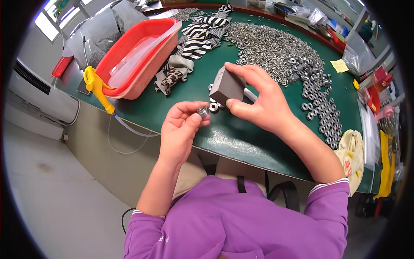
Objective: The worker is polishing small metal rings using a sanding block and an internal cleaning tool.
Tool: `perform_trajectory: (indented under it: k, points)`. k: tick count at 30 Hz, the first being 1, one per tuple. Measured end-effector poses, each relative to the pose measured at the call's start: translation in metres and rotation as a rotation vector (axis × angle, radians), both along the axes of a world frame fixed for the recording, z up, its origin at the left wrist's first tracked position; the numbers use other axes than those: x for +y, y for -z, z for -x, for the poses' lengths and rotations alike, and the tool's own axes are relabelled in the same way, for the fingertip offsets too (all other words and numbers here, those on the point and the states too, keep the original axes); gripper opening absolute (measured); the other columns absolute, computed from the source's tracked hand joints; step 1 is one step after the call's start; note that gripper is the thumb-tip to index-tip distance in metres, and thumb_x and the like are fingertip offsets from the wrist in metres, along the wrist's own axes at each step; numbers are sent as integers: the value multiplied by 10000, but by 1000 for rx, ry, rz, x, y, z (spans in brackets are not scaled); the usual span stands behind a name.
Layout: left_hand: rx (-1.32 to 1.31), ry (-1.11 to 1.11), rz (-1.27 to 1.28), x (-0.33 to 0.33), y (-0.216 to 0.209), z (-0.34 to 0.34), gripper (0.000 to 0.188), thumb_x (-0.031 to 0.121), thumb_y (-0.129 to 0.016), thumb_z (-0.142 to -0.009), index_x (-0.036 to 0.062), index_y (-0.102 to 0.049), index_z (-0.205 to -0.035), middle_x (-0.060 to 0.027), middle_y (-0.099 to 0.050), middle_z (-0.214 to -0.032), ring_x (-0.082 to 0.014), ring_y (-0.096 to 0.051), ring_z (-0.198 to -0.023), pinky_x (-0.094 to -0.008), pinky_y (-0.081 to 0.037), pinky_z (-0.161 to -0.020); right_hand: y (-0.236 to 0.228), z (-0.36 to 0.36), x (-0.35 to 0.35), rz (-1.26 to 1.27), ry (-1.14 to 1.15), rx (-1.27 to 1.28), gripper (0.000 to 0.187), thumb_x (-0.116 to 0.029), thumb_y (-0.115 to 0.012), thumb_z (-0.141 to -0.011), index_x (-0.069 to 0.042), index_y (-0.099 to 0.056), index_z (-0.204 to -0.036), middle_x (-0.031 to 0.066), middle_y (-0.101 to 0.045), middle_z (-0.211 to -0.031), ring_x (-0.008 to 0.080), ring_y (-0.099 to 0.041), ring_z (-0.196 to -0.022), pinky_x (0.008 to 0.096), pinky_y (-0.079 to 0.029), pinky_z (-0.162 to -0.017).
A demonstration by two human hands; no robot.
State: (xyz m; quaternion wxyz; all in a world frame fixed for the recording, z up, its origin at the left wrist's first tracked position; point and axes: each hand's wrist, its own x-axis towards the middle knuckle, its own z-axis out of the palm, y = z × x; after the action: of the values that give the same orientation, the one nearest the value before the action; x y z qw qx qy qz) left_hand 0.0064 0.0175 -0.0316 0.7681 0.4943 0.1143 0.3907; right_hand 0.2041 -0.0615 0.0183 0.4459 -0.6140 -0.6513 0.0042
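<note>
1. Left hand point(179, 127), centre of the frame: thumb and fingertips pinched on a small metal ring point(202, 112), which I hold up near the front edge of the green desk point(258, 149).
2. Right hand point(267, 103), just right of centre: thumb below and fingers above, gripping a dark grey block point(229, 88). Block is tilted, with faint marks on its lighter end face. It is near the held ring but apart from it.
3. A few loose rings point(214, 106) lie on the desk at centre, partly hidden by the block. A pale curved piece point(250, 95) shows behind my right hand; cannot tell what it is.
4. Upper centre to upper right: broad heap of small metal pins point(263, 47). Many more rings point(323, 114) spread from its lower right side down toward the desk's right end.
5. Upper left: red basket point(161, 58) with a translucent plastic sheet point(136, 62) inside. Yellow air gun point(95, 84) at its near left corner, pale hose point(131, 129) trailing below.
6. Right of the basket: black-and-white striped cloth point(202, 36), with a leopard-print cloth point(174, 77) below it.
7. Right side: yellow paper note point(339, 66) on the desk; cream cloth item point(351, 153) at the lower right edge, beside my forearm.
</note>
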Motion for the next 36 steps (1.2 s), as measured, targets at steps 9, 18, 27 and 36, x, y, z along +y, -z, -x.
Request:
perform_trajectory:
  k: [9,18,27,36]
  points:
    - [-76,67,155,3,16,1,238,41,-597,-888,18,-526,-1114,-93,-603,-1113,-149,-601,-987,-280,-500,-869,-11,35,-21,33,-324,8,658,-268,-708,-630,-72,-538,-1235,164,-546,-1070,330,-550,-987,407,-470,-841]
    - [-7,-79,86,-2,-3,-2,486,-77,-544,-836,-1,-365,-1281,-148,-584,-1109,-158,-601,-955,-280,-497,-866,-16,36,-20,16,-363,-115,679,-250,-730,-599,-70,-548,-1227,161,-544,-1074,325,-552,-968,407,-459,-842]
    - [-231,62,341,22,4,44,367,120,-530,-940,28,-463,-1288,-110,-564,-1120,-131,-525,-863,-225,-461,-756,1,-9,6,152,52,74,647,-233,-706,-692,-82,-505,-1289,141,-538,-1194,267,-539,-1088,356,-418,-961]
    - [-519,74,648,41,18,88,209,105,-529,-943,-1,-562,-1121,-106,-577,-1118,-135,-586,-905,-236,-523,-812,-20,6,97,335,105,-342,703,-328,-662,-733,-82,-417,-1345,183,-511,-1239,340,-521,-1135,405,-436,-949]
